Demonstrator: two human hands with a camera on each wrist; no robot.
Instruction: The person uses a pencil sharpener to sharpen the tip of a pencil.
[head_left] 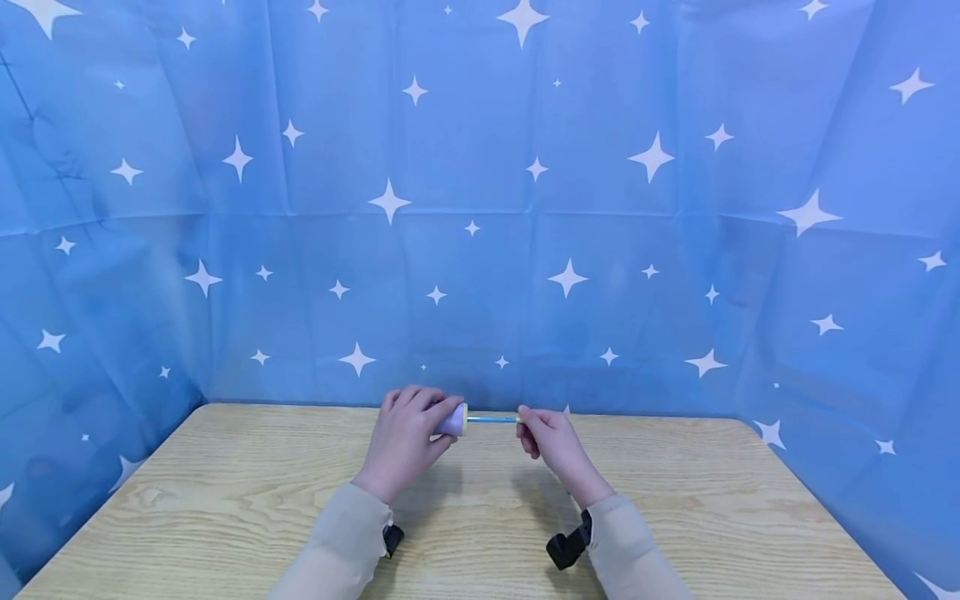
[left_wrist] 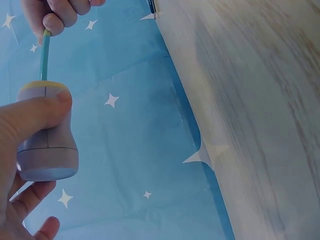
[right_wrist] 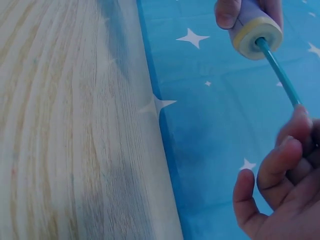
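My left hand [head_left: 405, 433] grips a lavender pencil sharpener [head_left: 452, 422] with a yellow rim, its waisted body lying across the fingers. In the left wrist view the thumb presses along the side of the sharpener [left_wrist: 47, 137]. A teal pencil [head_left: 491, 419] runs straight into the round hole of the rim, as the right wrist view shows with the pencil [right_wrist: 280, 75]; its inserted end is hidden. My right hand [head_left: 553, 442] pinches the pencil's yellowish outer end between thumb and fingers. Both hands are raised near the table's far edge.
The light wood-grain table [head_left: 480, 500] spreads beneath both forearms. Behind it and at both sides hangs a blue curtain [head_left: 480, 150] with white stars, close to the far edge. Black wrist cameras [head_left: 570, 546] are worn on the cuffs.
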